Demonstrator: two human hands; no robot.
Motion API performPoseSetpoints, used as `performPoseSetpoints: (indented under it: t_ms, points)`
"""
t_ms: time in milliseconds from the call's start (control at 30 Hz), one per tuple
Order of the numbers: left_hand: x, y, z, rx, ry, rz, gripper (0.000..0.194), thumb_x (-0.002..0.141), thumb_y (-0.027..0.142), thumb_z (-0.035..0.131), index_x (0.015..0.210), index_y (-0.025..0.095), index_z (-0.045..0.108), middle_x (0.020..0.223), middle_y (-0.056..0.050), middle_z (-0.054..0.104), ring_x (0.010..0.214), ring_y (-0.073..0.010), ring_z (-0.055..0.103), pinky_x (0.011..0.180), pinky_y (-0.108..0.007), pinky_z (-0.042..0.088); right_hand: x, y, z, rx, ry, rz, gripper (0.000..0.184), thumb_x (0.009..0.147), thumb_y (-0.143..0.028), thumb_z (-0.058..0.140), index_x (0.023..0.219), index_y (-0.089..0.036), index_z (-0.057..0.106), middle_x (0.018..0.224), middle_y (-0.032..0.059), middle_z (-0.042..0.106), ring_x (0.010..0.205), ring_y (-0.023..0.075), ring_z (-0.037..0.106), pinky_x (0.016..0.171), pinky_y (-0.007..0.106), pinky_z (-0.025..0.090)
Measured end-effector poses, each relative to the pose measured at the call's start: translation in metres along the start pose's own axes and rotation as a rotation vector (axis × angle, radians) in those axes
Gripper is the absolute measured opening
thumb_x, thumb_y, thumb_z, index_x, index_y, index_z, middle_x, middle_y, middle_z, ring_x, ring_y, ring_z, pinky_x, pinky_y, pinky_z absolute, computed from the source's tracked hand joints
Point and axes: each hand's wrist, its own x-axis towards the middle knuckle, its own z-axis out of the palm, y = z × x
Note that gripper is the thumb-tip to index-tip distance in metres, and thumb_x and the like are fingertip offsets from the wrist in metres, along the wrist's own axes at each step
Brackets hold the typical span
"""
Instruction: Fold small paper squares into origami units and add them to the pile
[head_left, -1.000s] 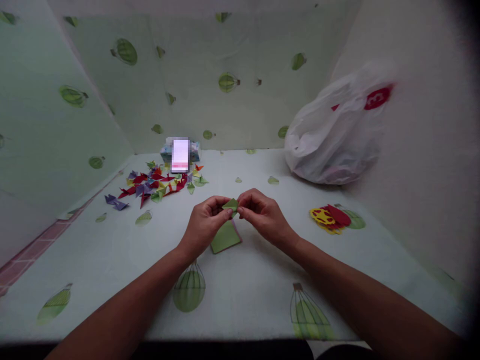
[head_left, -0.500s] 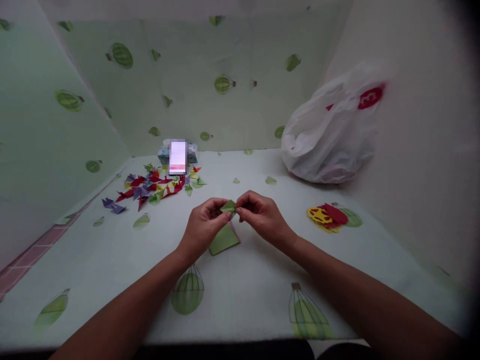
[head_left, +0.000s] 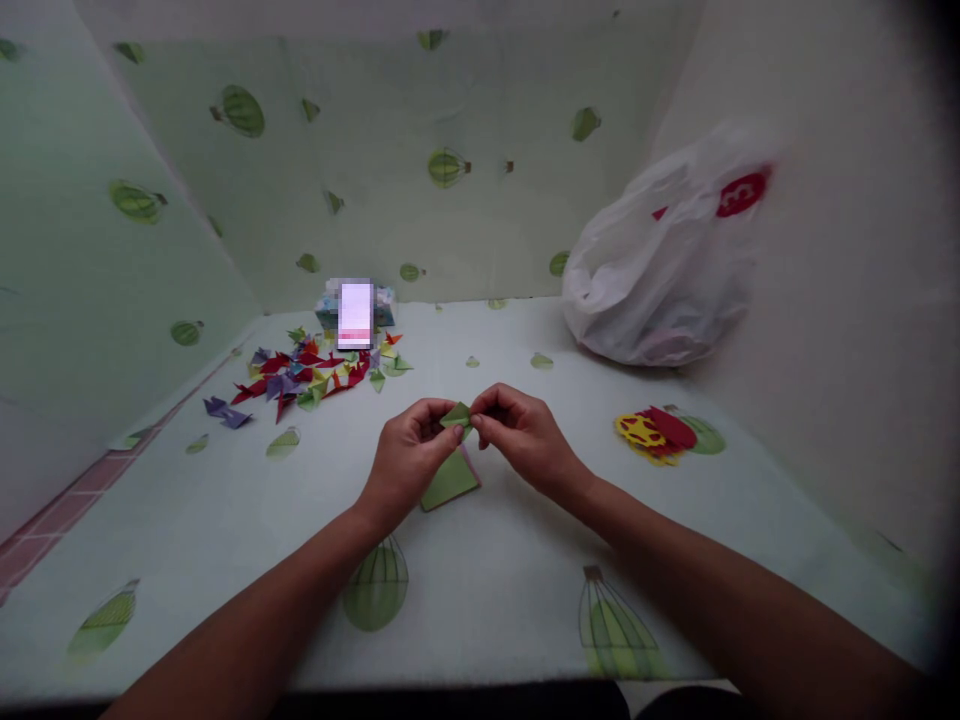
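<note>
A small folded piece of green origami paper [head_left: 455, 415] is held up between both hands at the middle of the view. My left hand [head_left: 409, 450] pinches its left side, thumb in front and fingers behind. The thumb and index finger of my right hand [head_left: 525, 435] close on its right edge. Just below, a stack of square origami paper [head_left: 450, 482], green on top with a pinkish edge, lies on the table, partly covered by my left hand. The fingertips hide some of the folds.
Several folded paper cranes [head_left: 300, 375] in many colours are heaped at the left. Behind them a lit phone [head_left: 355, 315] leans on a tissue box [head_left: 385, 305]. Red and yellow paper cut-outs [head_left: 649, 435] lie at the right. A white plastic bag [head_left: 652, 280] stands at the back right.
The view has shifted slightly, then steadied. Both hands keep their pinch on the green paper, with only small finger movements along its right edge.
</note>
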Motion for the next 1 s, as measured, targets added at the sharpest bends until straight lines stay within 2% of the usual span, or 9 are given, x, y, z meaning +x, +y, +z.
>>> performPoseSetpoints:
  t_ms: [100,233,433,867,1000]
  points:
    - [-0.0003,0.003,0.0004,-0.052,-0.002,-0.049,0.023,0.073,0.026,0.077,0.092,0.015,0.07,0.083,-0.003,0.071,0.073,-0.0136,0.063,0.071,-0.027,0.05,0.0015,0.0,-0.0011,0.167,-0.032,0.049,0.012,0.08,-0.028,0.067,0.081,-0.018,0.059,0.068,-0.0029,0.059,0.059,0.0112,0.058,0.059,0.028,0.048]
    - [0.0,0.0052,0.0007,-0.125,-0.002,-0.086,0.023,0.073,0.026,0.077,0.093,0.015,0.07,0.084,-0.002,0.07,0.073,-0.0124,0.062,0.072,-0.027,0.05,0.0028,-0.0007,-0.0024,0.253,-0.043,0.075,0.015,0.077,-0.027,0.071,0.082,-0.018,0.06,0.068,-0.0035,0.059,0.059,0.0107,0.06,0.061,0.028,0.05]
    - [0.0009,0.0045,0.0009,-0.188,0.0,-0.104,0.024,0.071,0.026,0.078,0.09,0.015,0.07,0.083,-0.002,0.07,0.071,-0.0122,0.062,0.073,-0.028,0.05,0.0033,-0.0034,-0.0025,0.261,-0.074,0.082,0.016,0.076,-0.027,0.073,0.082,-0.018,0.061,0.069,-0.0027,0.062,0.06,0.0113,0.06,0.062,0.029,0.051]
    - [-0.0015,0.0038,0.0026,-0.066,0.041,-0.043,0.021,0.073,0.025,0.075,0.09,0.016,0.069,0.081,-0.002,0.07,0.072,-0.0135,0.062,0.069,-0.027,0.049,0.0022,-0.0023,0.0006,0.253,-0.05,0.086,0.013,0.075,-0.022,0.069,0.078,-0.019,0.057,0.067,-0.0042,0.058,0.058,0.0101,0.06,0.06,0.027,0.051]
    - [-0.0022,0.0057,0.0031,-0.07,0.05,-0.056,0.021,0.073,0.025,0.076,0.09,0.016,0.069,0.08,-0.002,0.07,0.071,-0.0133,0.061,0.069,-0.027,0.049,0.0028,-0.0015,-0.0003,0.316,-0.074,0.064,0.02,0.076,-0.024,0.072,0.084,-0.02,0.054,0.079,-0.0031,0.058,0.06,0.0089,0.06,0.059,0.027,0.053]
